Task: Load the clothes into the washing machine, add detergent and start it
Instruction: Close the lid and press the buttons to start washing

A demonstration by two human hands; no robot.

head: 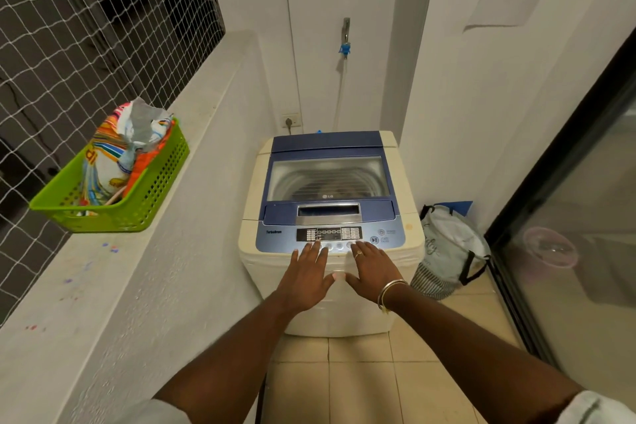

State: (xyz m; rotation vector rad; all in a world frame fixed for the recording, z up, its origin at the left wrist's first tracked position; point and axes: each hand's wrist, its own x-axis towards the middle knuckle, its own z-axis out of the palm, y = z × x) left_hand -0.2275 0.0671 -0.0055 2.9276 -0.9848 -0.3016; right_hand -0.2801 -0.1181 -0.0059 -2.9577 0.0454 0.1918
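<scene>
A cream top-loading washing machine [406, 196] with a blue lid [327, 144] stands against the far wall, lid closed. My left hand [306, 274] and my right hand [373, 268] lie flat, fingers straight, on the machine's front edge, fingertips at the row of buttons on the control panel [328, 234]. A white laundry bag [447, 248] with black handles stands on the floor right of the machine. A detergent bag [117, 155] sits in a green basket [151, 196] on the ledge to the left. Through the lid's window I cannot tell what is in the drum.
A white ledge [113, 286] runs along the left under a netted opening [86, 27]. A tap with a hose [345, 41] and a wall socket [290, 120] are behind the machine. A glass sliding door [578, 251] closes the right side. The floor is tiled.
</scene>
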